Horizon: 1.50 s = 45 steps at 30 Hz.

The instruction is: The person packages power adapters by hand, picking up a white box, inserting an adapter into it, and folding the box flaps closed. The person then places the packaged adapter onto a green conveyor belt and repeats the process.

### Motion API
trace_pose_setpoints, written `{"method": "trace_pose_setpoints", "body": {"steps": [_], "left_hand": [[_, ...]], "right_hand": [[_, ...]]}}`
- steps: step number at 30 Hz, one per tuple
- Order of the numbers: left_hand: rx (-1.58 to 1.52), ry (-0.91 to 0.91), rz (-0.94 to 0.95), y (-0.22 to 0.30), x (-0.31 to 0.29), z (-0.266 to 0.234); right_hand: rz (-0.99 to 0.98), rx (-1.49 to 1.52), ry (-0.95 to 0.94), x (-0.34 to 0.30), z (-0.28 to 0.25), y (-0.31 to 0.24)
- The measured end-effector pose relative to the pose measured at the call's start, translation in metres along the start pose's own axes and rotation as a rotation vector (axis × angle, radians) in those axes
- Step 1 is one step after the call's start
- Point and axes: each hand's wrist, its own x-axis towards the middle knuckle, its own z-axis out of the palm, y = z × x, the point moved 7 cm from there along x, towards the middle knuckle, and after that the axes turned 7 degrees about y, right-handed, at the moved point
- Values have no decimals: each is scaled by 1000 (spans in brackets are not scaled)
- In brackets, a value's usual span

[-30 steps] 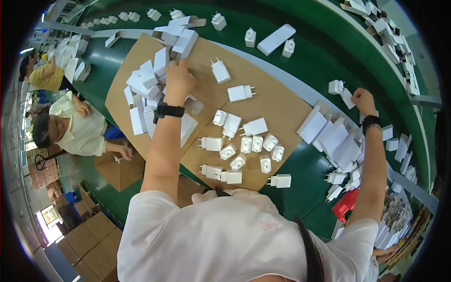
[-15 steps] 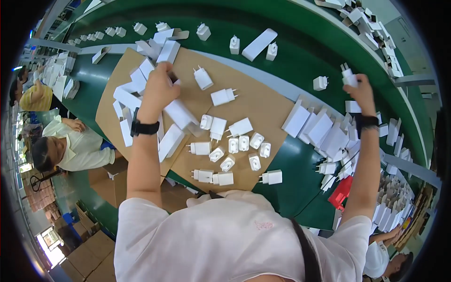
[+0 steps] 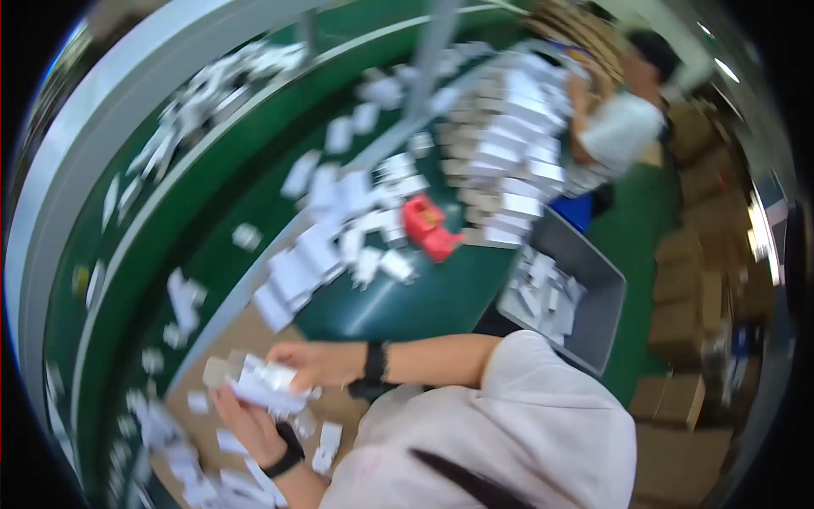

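In front of me, over the brown cardboard sheet [image 3: 231, 339], my left hand [image 3: 244, 417] is closed round a small white box [image 3: 261, 392] with a raised flap. My right hand [image 3: 318, 363] meets it from the right, its fingers pinching a white plug charger [image 3: 282, 374] against the box's upper side. Motion blur hides how far the charger goes into the box. Close below the hands, a white charger [image 3: 327, 445] lies on the cardboard, with blurred white boxes and chargers around my left wrist.
A row of white boxes [image 3: 297, 271] stands beyond my right hand. Past it lie more chargers [image 3: 381, 265] and a red plastic object [image 3: 431, 227]. A grey bin [image 3: 606, 293] holds white pieces. Another person [image 3: 623, 127] stands by stacked boxes [image 3: 509, 161]. The green conveyor [image 3: 212, 204] curves along the left.
The view has swung far to the right. My right hand has come back from the conveyor with the charger. Both hands, apart before, now meet at the white box.
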Motion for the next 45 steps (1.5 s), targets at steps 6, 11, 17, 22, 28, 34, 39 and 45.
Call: {"method": "trace_pose_setpoints", "body": {"steps": [6, 11, 17, 22, 28, 34, 39, 45], "left_hand": [[-220, -159, -421, -2, -62, 99], [-206, -205, -419, -9, -76, 96], [155, -89, -148, 35, -82, 68], [466, -164, 22, 47, -91, 91], [261, -134, -64, 48, -92, 103], [487, -163, 113, 56, -82, 110], [440, -241, -98, 29, -68, 111], [312, -219, -235, -9, -54, 103]], "right_hand": [[-301, -267, 179, -60, -10, -30], [-246, -496, 58, -86, 9, -27], [-291, -343, 239, -115, -3, -68], [-540, -580, 351, -137, -16, -120], [-643, -559, 310, -146, 4, -157], [-656, -1129, 320, -118, -1, -148], [-658, -1190, 273, -94, -4, -141], [-373, -1293, 267, -59, -22, -132]]}}
